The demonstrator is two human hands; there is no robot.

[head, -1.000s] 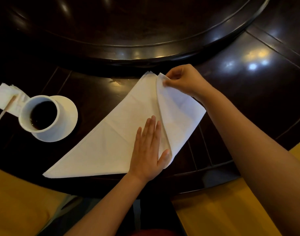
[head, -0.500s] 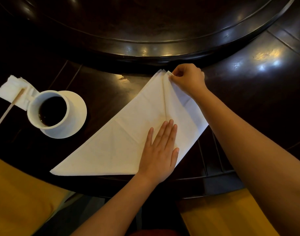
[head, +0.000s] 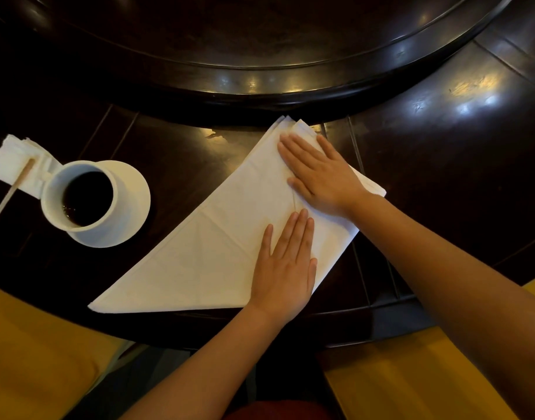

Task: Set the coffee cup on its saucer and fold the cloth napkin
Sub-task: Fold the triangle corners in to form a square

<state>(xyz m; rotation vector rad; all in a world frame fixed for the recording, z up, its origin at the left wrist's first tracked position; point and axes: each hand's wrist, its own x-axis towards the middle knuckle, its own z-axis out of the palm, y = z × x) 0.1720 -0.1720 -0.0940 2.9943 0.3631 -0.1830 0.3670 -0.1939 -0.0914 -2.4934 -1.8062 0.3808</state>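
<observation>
Both hands [head: 302,225] flat on napkin [head: 199,256], creases underneath hidden.

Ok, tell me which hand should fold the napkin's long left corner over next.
Left. The left hand lies flat beside the unfolded part of the napkin, nearer that corner. The right hand presses the folded flap at the far tip and should probably keep it down.

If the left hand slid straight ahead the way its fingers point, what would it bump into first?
The left hand lies flat on the cloth napkin, fingers pointing away from the person. Straight ahead, it would most likely meet the right hand, which is pressed flat on the same napkin just beyond its fingertips.
</observation>
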